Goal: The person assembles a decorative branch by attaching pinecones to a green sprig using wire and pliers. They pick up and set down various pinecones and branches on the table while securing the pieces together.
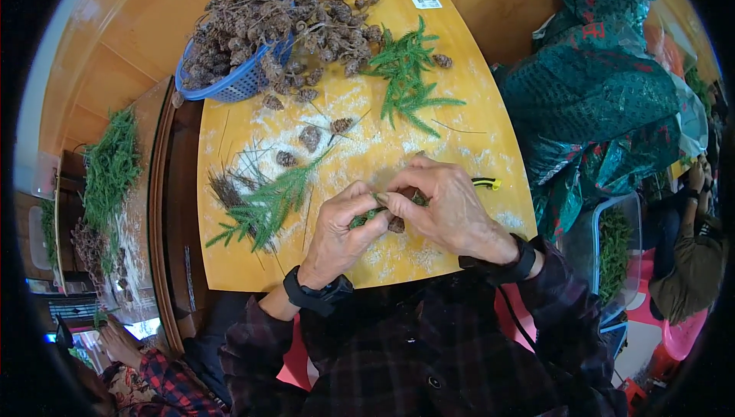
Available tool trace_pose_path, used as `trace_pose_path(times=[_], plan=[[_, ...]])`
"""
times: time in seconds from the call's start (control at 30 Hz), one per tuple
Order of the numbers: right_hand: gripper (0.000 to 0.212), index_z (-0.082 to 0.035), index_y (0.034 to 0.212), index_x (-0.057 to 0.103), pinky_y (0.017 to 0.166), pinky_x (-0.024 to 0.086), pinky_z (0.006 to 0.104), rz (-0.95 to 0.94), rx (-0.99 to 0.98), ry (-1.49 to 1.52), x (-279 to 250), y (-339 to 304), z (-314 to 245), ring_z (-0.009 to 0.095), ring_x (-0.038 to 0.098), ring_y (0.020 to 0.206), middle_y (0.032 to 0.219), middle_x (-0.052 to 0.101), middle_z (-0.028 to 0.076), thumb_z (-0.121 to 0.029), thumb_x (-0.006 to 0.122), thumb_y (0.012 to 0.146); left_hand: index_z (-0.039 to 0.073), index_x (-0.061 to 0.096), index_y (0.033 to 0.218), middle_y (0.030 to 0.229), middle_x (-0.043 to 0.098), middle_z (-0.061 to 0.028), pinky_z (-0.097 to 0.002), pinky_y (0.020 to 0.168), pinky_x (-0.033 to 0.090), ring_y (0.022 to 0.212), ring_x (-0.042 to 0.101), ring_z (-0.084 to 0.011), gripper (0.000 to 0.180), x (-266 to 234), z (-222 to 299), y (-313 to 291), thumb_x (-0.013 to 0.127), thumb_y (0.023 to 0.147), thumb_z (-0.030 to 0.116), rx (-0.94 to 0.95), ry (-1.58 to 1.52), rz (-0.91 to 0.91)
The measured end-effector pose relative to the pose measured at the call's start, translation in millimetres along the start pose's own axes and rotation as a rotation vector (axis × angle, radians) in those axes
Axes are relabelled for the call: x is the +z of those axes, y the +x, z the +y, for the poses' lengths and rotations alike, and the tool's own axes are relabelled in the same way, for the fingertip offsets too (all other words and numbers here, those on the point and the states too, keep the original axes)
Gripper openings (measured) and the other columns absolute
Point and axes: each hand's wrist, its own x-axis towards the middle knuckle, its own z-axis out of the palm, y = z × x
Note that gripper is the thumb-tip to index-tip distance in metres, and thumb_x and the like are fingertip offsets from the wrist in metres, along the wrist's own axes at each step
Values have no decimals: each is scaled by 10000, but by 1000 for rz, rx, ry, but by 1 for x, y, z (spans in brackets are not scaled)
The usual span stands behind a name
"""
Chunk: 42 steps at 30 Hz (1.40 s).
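Over the near part of the yellow table (459, 149), my left hand (341, 227) and my right hand (450, 209) meet, fingertips pinched together. Between them is a green artificial pine sprig (358, 221), mostly hidden by the fingers. A brown pine cone (396, 225) shows just below the fingertips; whether it is fixed to the sprig I cannot tell. Left of my left hand lie a larger green pine branch (276, 199) and a bundle of thin dark wire stems (226, 189). Beside my right hand, a black and yellow tool handle (487, 184) sticks out.
A blue basket (237, 88) heaped with pine cones (245, 23) stands at the far left. More green sprigs (406, 65) lie farther back, and loose cones (310, 138) sit amid white powder. Dark green bags (597, 96) crowd the right edge. Co-workers sit at both sides.
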Motion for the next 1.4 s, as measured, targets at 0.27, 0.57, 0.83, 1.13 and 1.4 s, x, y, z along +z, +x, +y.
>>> trace_pose_path(times=[0.27, 0.57, 0.83, 1.13, 1.4], plan=[[172, 4, 803, 585, 556, 461, 354, 81, 61, -33, 1, 2, -9, 248, 620, 616, 711, 596, 126, -131, 692, 804, -29, 598, 854, 744, 490, -85, -291, 621, 409, 697, 495, -189, 126, 3, -4, -2, 628, 732, -34, 100, 128, 106], [135, 15, 789, 561, 511, 445, 320, 20, 107, 39, 0, 3, -14, 188, 594, 543, 626, 587, 104, -82, 652, 812, -26, 602, 844, 732, 482, -80, -292, 626, 403, 700, 487, -185, 88, 3, 0, -2, 634, 764, -7, 59, 90, 66], [126, -3, 778, 539, 514, 327, 201, -80, 249, 510, 5, 0, 1, 9, 379, 616, 669, 458, -60, -37, 564, 897, 17, 675, 865, 807, 555, -70, -287, 673, 407, 747, 511, -171, 140, 0, 0, -3, 656, 859, 156, -17, -145, -35], [160, 0, 825, 570, 559, 350, 208, -152, 305, 593, 6, 3, 3, 16, 406, 654, 681, 465, -77, -122, 622, 914, -5, 667, 896, 809, 546, -44, -268, 672, 401, 774, 513, -132, 132, -3, -6, -8, 629, 872, 119, -61, -163, -15], [85, -21, 832, 611, 637, 429, 259, -210, -21, 478, -5, 7, 9, 131, 531, 706, 795, 569, 15, -85, 665, 844, -41, 626, 877, 803, 533, -7, -251, 700, 434, 738, 511, -97, 114, -5, -9, -15, 597, 880, 69, -325, -537, -26]])
